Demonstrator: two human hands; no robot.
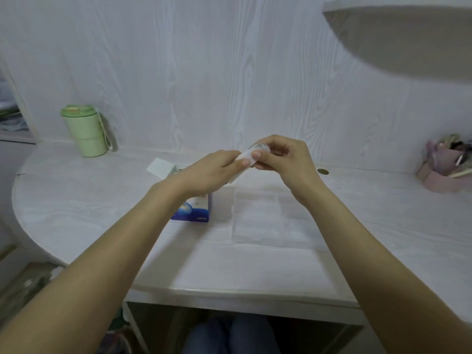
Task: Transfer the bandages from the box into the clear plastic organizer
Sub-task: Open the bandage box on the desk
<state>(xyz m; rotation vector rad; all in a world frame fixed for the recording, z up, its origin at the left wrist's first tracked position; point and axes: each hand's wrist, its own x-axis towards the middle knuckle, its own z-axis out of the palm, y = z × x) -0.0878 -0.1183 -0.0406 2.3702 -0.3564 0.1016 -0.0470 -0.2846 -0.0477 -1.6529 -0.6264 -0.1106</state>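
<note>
Both my hands are raised above the white desk and hold one white stack of bandages [245, 157] between them. My left hand [214, 172] pinches its left end, and my right hand [282, 159] grips its right end with curled fingers. Below my left wrist stands the blue and white bandage box [195, 209], its white flap [161, 168] open toward the back. The clear plastic organizer [268, 218] lies flat on the desk under my right wrist, to the right of the box. What it holds is hard to make out.
A green lidded cup [85, 131] stands at the back left against the wall. A pink holder with pens [447, 167] sits at the far right. A small coin-like disc [323, 171] lies behind my right hand. A shelf [408, 34] overhangs the upper right.
</note>
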